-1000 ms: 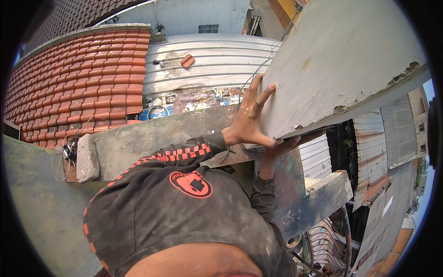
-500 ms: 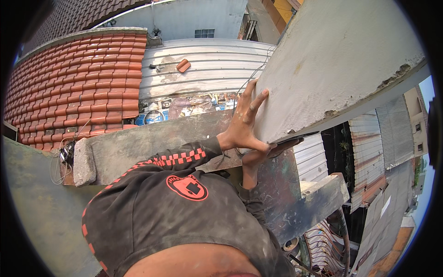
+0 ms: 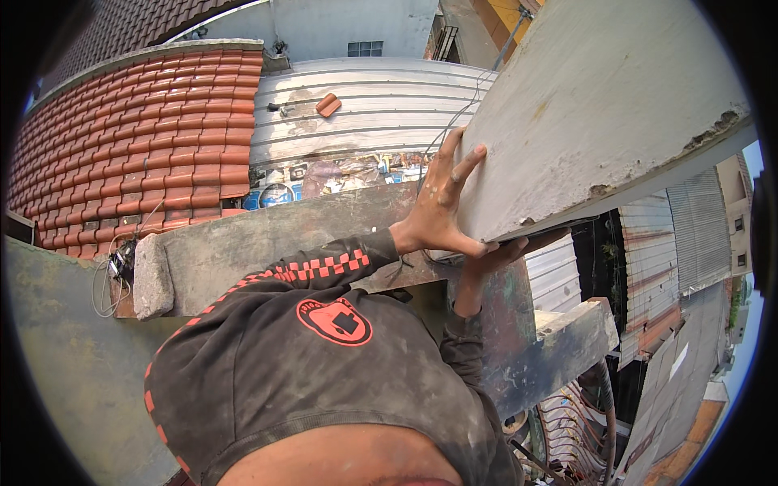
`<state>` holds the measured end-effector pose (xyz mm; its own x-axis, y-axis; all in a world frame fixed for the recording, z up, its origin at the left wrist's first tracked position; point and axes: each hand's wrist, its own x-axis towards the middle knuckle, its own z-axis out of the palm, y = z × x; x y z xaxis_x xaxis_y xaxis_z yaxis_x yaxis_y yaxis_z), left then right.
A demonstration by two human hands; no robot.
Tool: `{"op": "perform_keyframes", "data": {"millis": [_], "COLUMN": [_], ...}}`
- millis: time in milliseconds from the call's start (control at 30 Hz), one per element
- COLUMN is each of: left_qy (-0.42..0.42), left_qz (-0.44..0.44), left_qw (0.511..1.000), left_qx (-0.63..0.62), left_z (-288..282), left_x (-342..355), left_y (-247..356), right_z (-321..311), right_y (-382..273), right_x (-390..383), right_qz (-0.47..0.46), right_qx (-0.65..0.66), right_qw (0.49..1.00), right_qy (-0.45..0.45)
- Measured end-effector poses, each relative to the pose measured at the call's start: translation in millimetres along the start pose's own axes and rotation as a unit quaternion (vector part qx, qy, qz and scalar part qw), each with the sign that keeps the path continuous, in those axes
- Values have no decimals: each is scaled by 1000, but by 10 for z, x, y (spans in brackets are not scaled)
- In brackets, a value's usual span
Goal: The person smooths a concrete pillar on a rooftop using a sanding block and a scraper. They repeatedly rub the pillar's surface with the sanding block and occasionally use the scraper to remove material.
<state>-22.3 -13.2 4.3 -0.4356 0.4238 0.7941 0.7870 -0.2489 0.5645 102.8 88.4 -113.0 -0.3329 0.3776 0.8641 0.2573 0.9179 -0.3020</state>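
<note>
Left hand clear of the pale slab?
No, the left hand is spread against the near end of the pale slab, its thumb at the lower corner.

Open rooftops lie around me in daylight. To my left is a roof of glossy red tiles (image 3: 146, 154); beyond its ridge rises a roof of darker brown tiles (image 3: 138, 32). Ahead of me, a ribbed pale metal roof (image 3: 381, 105) bears one loose reddish tile (image 3: 328, 104), with a pale blue wall (image 3: 324, 28) and its small gridded window (image 3: 365, 49) behind. A weathered grey ledge (image 3: 267, 231) crosses before me. To my right, rust-streaked sheets (image 3: 648, 235) adjoin grey corrugated sheeting (image 3: 697, 227). The strongly bent rim appears to show blue sky (image 3: 754, 162).
</note>
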Motion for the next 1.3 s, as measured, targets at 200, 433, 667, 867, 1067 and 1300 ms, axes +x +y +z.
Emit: {"op": "perform_keyframes", "data": {"millis": [200, 433, 667, 867, 1067, 1300], "left_qy": [-4, -8, -10, -8, -6, -4], "left_qz": [4, 6, -2, -7, 9, 9], "left_qw": [1000, 1000, 1000, 1000, 1000, 1000], "left_qx": [-3, 5, 2, -6, -10, 7], "left_z": [4, -19, -15, -1, 1, -33], "left_x": [-3, 2, -5, -11, -14, -27], "left_y": [-3, -24, -19, 19, -47, -44], "right_z": [77, -195, -149, -13, -50, 33], "right_y": [17, -613, -506, 33, -262, -91], "right_x": [61, 478, 565, 74, 329, 186], "right_qz": [-11, 78, 97, 246, 44, 16], "right_qx": [-46, 11, 170, 211, 59, 100], "right_qw": [999, 997, 980, 946, 997, 995], "right_qy": [26, 29, 39, -28, 26, 25]}}
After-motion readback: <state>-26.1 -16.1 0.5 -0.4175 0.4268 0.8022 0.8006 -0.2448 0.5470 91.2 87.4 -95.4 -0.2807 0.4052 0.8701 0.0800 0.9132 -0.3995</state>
